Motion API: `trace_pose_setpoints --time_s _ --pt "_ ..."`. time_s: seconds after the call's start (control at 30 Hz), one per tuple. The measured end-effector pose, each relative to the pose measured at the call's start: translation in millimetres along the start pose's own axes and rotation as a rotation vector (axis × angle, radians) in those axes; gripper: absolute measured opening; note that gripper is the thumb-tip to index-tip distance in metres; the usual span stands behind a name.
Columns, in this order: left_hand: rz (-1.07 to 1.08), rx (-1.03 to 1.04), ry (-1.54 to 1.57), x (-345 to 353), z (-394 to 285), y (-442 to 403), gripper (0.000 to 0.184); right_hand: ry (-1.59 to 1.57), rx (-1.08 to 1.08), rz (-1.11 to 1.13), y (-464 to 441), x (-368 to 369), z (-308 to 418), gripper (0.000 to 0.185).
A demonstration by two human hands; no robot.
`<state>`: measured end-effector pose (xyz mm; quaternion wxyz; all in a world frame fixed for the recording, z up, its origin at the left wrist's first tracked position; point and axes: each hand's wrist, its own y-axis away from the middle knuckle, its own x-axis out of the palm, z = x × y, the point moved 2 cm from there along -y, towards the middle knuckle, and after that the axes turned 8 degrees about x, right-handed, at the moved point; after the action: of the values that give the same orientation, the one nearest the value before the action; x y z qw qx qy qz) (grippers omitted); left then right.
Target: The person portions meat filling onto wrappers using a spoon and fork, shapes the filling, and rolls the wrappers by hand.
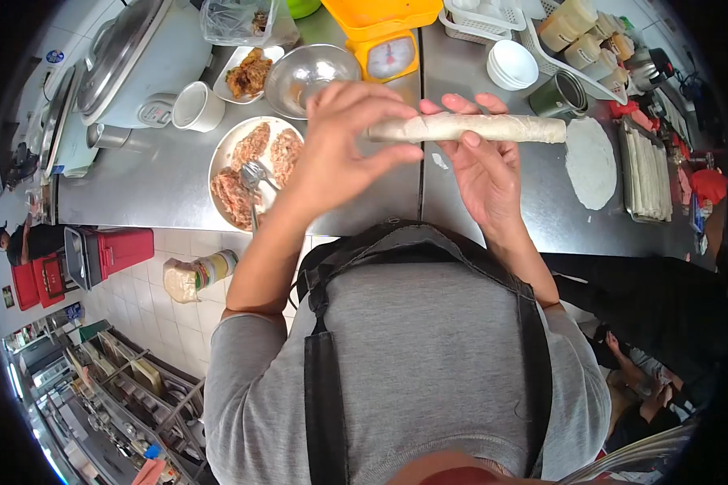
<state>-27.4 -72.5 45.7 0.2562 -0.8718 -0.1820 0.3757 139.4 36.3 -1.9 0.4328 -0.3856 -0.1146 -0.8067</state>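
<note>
A long pale dough roll [510, 128] is held level above the steel counter [380, 190]. My right hand [493, 162] grips it from below, thumb on the near side and fingertips behind. At the roll's left end, my left hand [340, 145] has thumb and fingers spread apart around it; any light contact is unclear. Below and left, a white plate [216, 179] bears portions of minced filling [236, 194] and a metal spoon [253, 174]. A flat, round wrapper sheet [590, 164] lies to the right. Beyond it, a tray [628, 182] contains several pale rolls [649, 174].
Behind my hands are a steel bowl [313, 77], a yellow scale [391, 56] and stacked white bowls [513, 65]. A white cup [198, 107] and a large cooker [150, 61] stand left. A dark can [558, 95] is at the back right. Other people are at both sides.
</note>
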Motion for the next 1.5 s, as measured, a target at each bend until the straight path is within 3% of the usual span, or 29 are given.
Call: trace_pose_setpoints --time_s 0.2,0.3,0.4,0.5,0.6,0.7,0.8,0.9,1.0,1.1,1.2,1.33,1.5 --pt "-0.129 -0.070 0.188 4 14 12 0.024 0.007 -0.035 0.048 -11 15 -11 0.044" --pt "-0.137 -0.394 0.621 0 19 12 0.018 0.004 -0.027 0.093 -13 16 -12 0.044" --pt "-0.143 -0.531 0.641 -2 25 11 0.018 0.055 -0.037 0.149 -13 18 -13 0.046" --pt "-0.226 -0.500 0.593 1 22 8 0.019 0.079 -0.043 0.147 -13 20 -13 0.047" --pt "-0.238 -0.225 0.576 4 10 3 0.019 0.042 -0.034 0.116 -17 17 -9 0.049" --pt "-0.170 -0.286 0.605 15 16 7 0.020 0.104 -0.031 0.152 -19 11 -5 0.053" --pt "-0.120 -0.515 0.671 11 26 10 0.021 0.103 -0.032 0.188 -20 13 -3 0.052" --pt "-0.191 -0.422 0.755 21 14 1 0.017 0.136 -0.031 0.198 -19 13 -6 0.051" --pt "-0.083 -0.505 0.682 24 27 2 0.016 0.152 -0.023 0.201 -20 14 -7 0.050" --pt "-0.087 -0.610 0.880 17 42 6 0.024 0.010 0.008 0.106 -21 12 -6 0.047" --pt "-0.114 -0.319 1.011 8 34 8 0.038 -0.201 0.069 -0.087 -25 3 1 0.043" --pt "0.066 -0.005 0.381 1 33 9 0.050 -0.359 0.107 -0.266 -27 -6 10 0.038" --pt "-0.044 0.148 0.198 0 38 3 0.031 -0.347 0.133 -0.247 -28 0 8 0.036"
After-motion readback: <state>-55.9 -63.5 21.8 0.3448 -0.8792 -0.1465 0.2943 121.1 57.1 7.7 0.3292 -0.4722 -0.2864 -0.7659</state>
